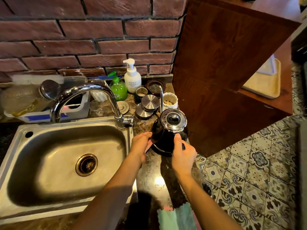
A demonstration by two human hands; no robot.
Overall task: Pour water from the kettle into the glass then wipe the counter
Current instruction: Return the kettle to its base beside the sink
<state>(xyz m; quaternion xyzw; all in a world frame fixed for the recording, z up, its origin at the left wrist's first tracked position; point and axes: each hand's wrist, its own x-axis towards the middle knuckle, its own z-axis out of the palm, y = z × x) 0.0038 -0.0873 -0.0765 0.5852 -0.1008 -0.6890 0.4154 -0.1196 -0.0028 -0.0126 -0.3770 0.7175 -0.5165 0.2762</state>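
A black gooseneck kettle (163,133) with a shiny steel lid stands on the dark stone counter (152,173) right of the sink, its thin spout pointing away. My right hand (182,153) is closed around the kettle's handle at its near right side. My left hand (141,145) rests against the kettle's base on the left, fingers touching its rim. A clear glass (97,107) stands behind the tap. A green cloth (176,216) lies at the counter's near edge.
A steel sink (49,160) with a curved tap (86,95) fills the left. Behind the kettle stand two steel lids (147,105), a white cup (169,101), small jars, and soap bottles (132,77). A wooden panel (224,72) rises at right over tiled floor.
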